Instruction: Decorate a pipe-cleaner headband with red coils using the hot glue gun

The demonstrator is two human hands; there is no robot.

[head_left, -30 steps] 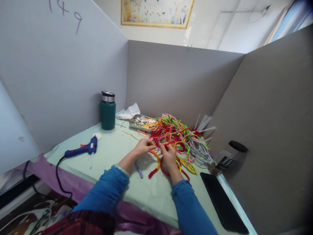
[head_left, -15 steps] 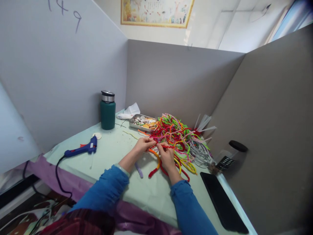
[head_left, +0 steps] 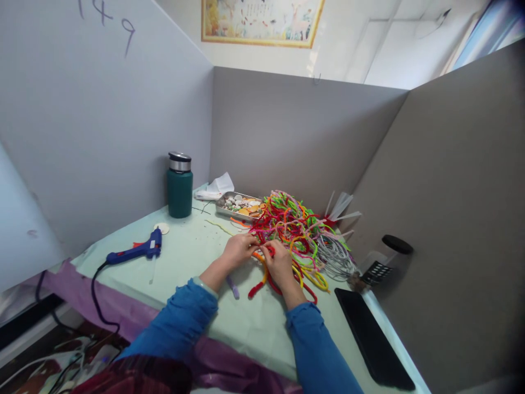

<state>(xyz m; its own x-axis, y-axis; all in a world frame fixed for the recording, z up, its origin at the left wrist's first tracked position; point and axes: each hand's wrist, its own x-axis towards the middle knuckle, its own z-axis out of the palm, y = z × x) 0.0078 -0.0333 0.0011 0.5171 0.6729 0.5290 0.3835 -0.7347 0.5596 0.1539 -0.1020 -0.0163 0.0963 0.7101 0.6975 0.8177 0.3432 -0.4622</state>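
Fingers of the left hand (head_left: 239,250) and right hand (head_left: 281,264) are bent in close pinches, tips nearly meeting: a red fuzzy strand (head_left: 270,250) is clearly pinched in the right, and its other end seems to be pinched in the left, though partly hidden. It is held over the pale table (head_left: 254,334), with the pile of coloured strands (head_left: 292,214) at one o'clock from the hands, an orange-and-red curved piece (head_left: 257,289) at six and a blue glue gun (head_left: 135,253) at nine. Very little weight is to be expected; the fuzz should be soft and non-slip, the core bendable yet shape-holding. It is best gripped near the ends, where the fuzz is crushed least.
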